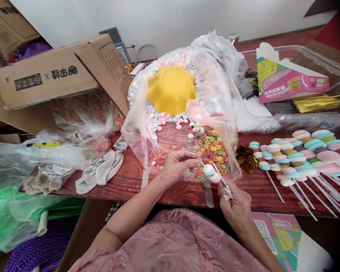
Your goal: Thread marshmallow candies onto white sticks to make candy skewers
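My right hand [235,200] is closed around the lower ends of thin white sticks [221,176]. Beside them, white and pale blue marshmallow candies [211,173] are stacked on a stick that tilts up to the left. Thumb and fingers of my left hand [179,166] pinch close to that stick's upper tip; what lies between them is too small to make out. Beneath the hands, ring-shaped gummies [212,145] in several colours lie on a clear plastic bag [134,145]. Behind them, a yellow scalloped bowl [171,88] rests among pastel marshmallow candies [212,81].
Finished-looking candy skewers [308,155] are piled at the right, next to gold tinsel [246,160]. A clear tray [303,122] holds a pink carton [293,81] and gold ties [316,104]. Cardboard boxes [62,71] and grey gloves [100,170] are at the left.
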The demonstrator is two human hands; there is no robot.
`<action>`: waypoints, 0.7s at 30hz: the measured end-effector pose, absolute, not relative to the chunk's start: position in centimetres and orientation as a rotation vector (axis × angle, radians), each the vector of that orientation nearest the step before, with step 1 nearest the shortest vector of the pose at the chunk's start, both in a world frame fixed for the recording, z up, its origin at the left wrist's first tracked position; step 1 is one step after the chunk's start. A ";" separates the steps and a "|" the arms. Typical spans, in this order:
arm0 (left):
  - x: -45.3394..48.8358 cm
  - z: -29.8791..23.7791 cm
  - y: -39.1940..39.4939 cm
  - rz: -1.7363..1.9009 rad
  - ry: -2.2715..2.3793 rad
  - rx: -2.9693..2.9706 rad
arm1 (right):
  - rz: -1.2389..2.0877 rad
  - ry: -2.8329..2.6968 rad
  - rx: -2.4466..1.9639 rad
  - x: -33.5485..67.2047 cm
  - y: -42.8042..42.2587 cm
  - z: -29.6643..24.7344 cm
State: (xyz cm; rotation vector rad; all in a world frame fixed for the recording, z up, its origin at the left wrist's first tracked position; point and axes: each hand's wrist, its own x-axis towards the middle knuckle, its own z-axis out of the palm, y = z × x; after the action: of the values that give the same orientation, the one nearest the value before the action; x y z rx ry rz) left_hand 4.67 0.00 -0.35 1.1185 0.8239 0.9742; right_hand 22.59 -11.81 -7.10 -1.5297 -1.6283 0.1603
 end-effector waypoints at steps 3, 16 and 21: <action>4.2 -1.2 -0.6 1.194 0.857 1.530 | 0.009 -1.743 -1.604 22.6 -11.8 -6.2; 3.5 -2.4 -1.1 1.237 0.787 2.389 | 0.072 -1.792 -1.532 21.8 -11.9 -4.6; 4.6 -1.6 -1.3 1.272 0.844 1.668 | 0.366 -1.472 -1.449 20.7 -11.3 -6.0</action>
State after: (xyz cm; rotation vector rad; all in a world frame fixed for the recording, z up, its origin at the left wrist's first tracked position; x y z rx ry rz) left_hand 4.56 -1.30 -1.65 1.6678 0.8441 1.2716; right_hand 20.73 -11.32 -5.97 -1.4487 -1.4725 0.3655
